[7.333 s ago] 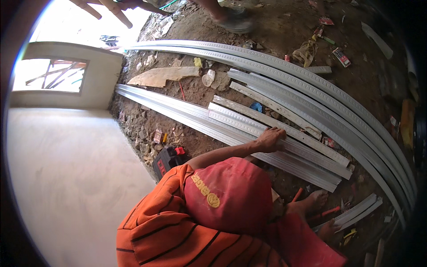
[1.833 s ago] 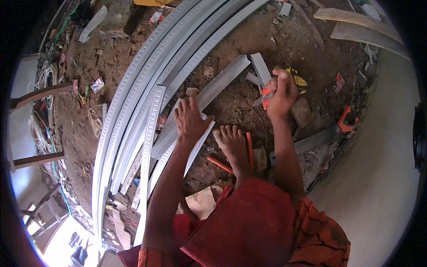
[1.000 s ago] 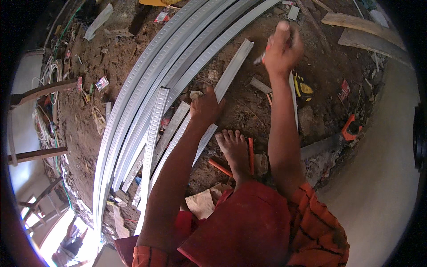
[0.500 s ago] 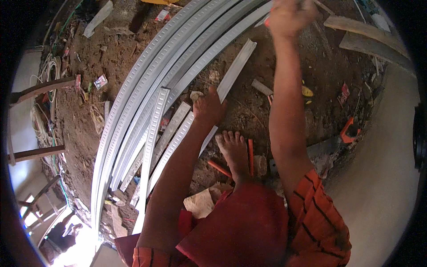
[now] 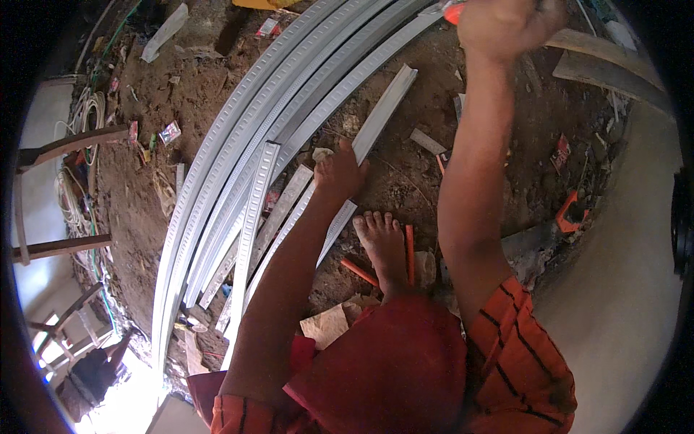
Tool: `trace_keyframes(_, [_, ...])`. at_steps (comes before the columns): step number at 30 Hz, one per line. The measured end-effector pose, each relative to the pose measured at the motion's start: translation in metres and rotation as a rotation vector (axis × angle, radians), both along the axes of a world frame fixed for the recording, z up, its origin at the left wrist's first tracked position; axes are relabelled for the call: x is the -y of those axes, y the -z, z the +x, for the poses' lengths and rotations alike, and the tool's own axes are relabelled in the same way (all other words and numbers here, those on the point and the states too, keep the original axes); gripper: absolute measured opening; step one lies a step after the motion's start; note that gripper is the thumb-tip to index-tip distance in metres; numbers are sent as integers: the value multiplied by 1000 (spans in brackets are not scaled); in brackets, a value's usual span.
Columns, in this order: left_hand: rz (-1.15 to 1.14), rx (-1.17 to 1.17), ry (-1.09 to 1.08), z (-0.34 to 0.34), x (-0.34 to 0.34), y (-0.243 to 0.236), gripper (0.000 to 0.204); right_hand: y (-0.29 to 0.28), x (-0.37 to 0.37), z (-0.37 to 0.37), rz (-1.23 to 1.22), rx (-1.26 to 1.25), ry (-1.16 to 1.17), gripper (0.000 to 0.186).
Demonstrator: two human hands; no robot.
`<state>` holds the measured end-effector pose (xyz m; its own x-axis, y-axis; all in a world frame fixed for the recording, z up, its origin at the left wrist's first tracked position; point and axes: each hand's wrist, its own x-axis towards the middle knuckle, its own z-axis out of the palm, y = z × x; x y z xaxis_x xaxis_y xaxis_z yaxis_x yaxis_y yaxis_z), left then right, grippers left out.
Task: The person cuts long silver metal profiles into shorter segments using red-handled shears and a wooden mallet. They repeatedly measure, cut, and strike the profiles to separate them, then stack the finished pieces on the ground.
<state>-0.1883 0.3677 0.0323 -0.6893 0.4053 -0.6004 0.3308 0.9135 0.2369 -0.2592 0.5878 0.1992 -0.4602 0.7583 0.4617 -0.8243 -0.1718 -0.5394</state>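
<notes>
My left hand (image 5: pixel 338 172) is closed over a narrow silver metal channel (image 5: pixel 388 103), which slants away from me over the dirt. Up at the far edge of the view, my right hand (image 5: pixel 506 30) is closed and somewhat blurred. From its left side sticks a red-orange handle-like part (image 5: pixel 453 13) of a tool, close to the long metal profiles (image 5: pixel 289 94); the rest of the tool is hidden or out of view. Shorter slotted metal strips (image 5: pixel 254 217) lie beside my left forearm.
A handsaw with an orange handle (image 5: pixel 570 213) lies by the pale wall (image 5: pixel 614 282) at right. My bare foot (image 5: pixel 382 242) stands between orange sticks (image 5: pixel 359 272). Wooden boards (image 5: pixel 607 72) rest at far right. Coiled white cable (image 5: pixel 69 195) hangs at left.
My right hand has shifted a little to the right, and more of the red-orange part shows. My left hand stays on the channel.
</notes>
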Motion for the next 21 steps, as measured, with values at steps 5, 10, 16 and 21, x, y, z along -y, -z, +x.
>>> trace_keyframes(5, [-19, -1, 58, -1, -9, -2, 55, 135, -2, -9, 651, 642, 530, 48])
trace_keyframes(10, [26, -68, 31, -1, 4, -2, 57, 4, 2, -16, 498, 261, 356, 49])
trace_keyframes(16, [23, -101, 47, 6, -7, 13, 54, 135, 1, -11, 664, 605, 575, 49])
trace_keyframes(21, [7, 36, -39, -5, -2, -11, 56, 27, -14, -14, 887, 347, 585, 17])
